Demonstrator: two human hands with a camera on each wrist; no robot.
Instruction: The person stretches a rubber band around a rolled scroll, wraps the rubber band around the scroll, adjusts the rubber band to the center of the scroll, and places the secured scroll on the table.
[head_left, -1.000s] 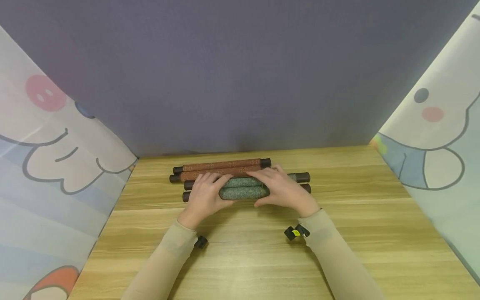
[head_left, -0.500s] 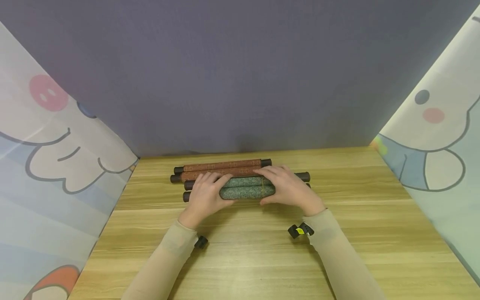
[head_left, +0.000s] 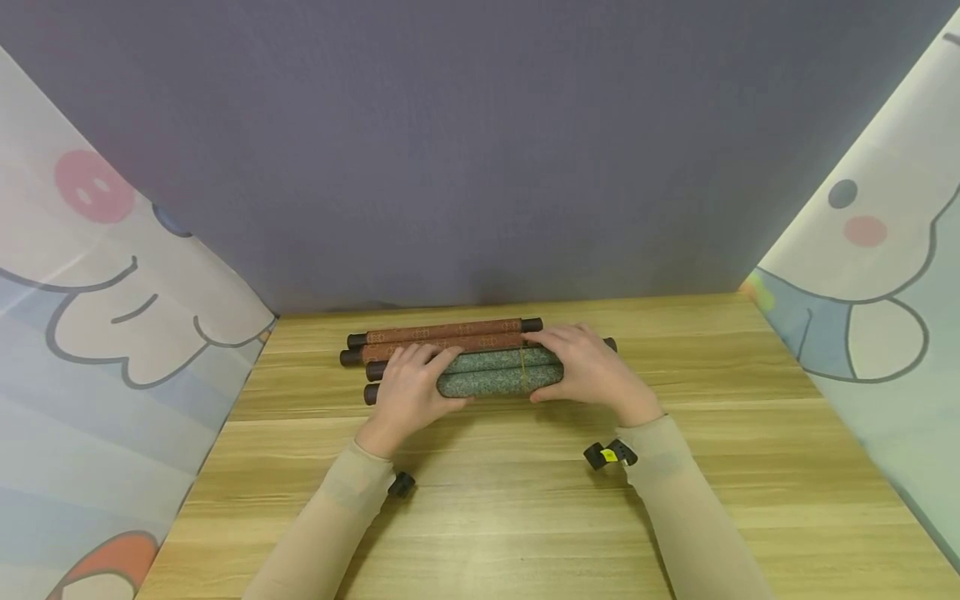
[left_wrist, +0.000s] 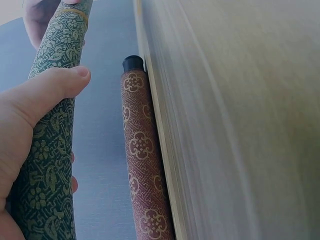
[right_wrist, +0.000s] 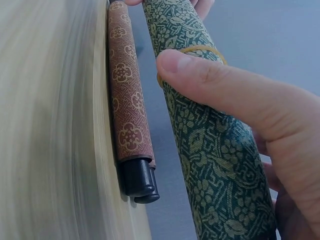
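Observation:
Two green patterned hanging scrolls (head_left: pixel 495 382) with dark end knobs lie side by side across the table. My left hand (head_left: pixel 408 392) grips them near their left end, thumb on the near side. On the right part, my right hand (head_left: pixel 592 371) holds the same pair, its thumb along the front scroll. Close up, the green brocade (left_wrist: pixel 52 150) fills the left hand's grasp. A thin yellow band (right_wrist: pixel 205 48) circles the green cloth beside the right thumb. Fingers behind the scrolls are mostly hidden.
Just behind lie two reddish-brown scrolls (head_left: pixel 442 331) with gold motifs and black knobs, parallel to the green ones. A grey panel (head_left: pixel 480 167) rises at the back of the wooden table (head_left: pixel 480 517). Cartoon-printed sheets (head_left: pixel 885 250) hang at both sides.
My right hand has slid rightward along the green scrolls, baring more of their middle and covering more of their right ends. The left hand stays nearly where it was.

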